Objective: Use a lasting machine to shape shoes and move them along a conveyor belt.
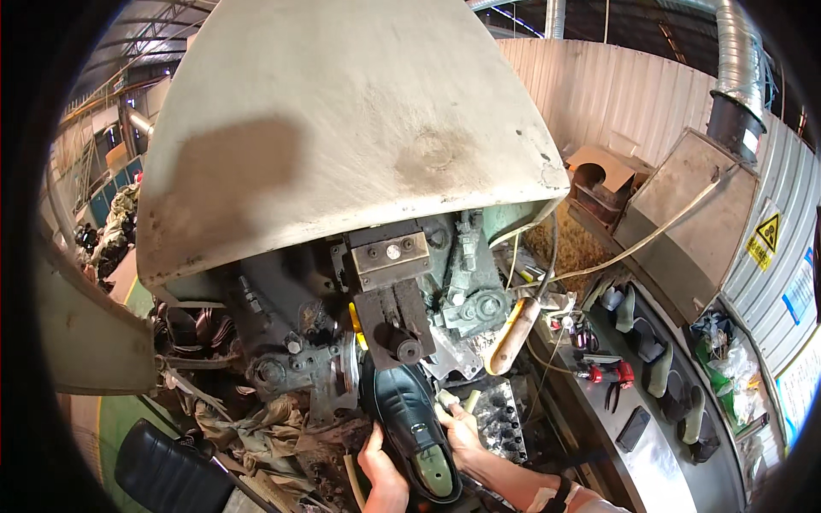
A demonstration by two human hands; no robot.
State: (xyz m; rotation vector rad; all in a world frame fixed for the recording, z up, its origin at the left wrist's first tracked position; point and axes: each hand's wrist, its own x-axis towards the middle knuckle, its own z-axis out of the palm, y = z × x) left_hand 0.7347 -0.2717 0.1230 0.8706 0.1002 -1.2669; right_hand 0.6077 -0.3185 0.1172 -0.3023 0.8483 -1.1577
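Note:
A black leather shoe [402, 402] with a green last [434, 472] in its opening sits in front of me, toe pointing into the machine. Its toe end lies just under the dark metal block and round roller [404, 346]; whether it touches them I cannot tell. My left hand [380, 470] is closed against the left side of the shoe, thumb along the upper. On the opposite side my right hand [462, 436] grips the shoe near its middle. Pale coverings show at two of its fingertips. The sole and the undersides of both hands are hidden.
The machine's large cream hood [342, 128] hangs overhead. An oblong tan handle [513, 336] dangles at right. Beyond it are a red power tool [611, 374], a black phone [633, 429] and a row of shoes [658, 368]. A black padded seat [167, 466] stands lower left.

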